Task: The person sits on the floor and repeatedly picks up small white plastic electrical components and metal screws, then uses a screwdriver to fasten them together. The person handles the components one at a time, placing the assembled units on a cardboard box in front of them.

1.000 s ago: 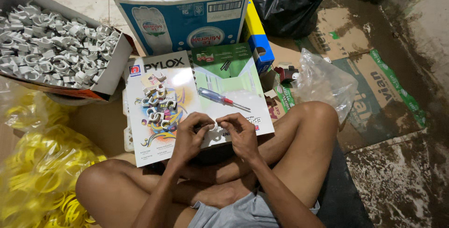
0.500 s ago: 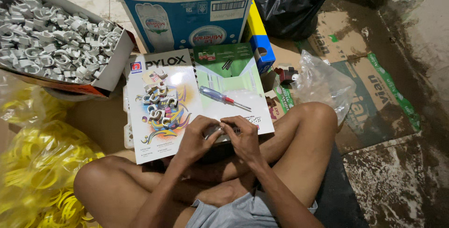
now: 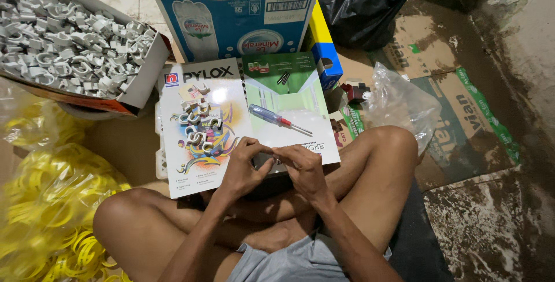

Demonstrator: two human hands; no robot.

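Bare booklet cover (image 3: 300, 105) lay open ahead, hemmed by a screwdriver (image 3: 277, 118), a clip pile (image 3: 199, 126), and the blue carton (image 3: 237, 24) behind.

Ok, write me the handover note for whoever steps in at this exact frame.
Left hand and right hand: fingertips together over a small piece, too hidden to identify.
Small pile of grey clips lies on the glossy sheets; screwdriver rests beside it, untouched.
Open box of grey clips far left; yellow rings in bags near the left knee.
Finished and remaining counts: cannot tell.
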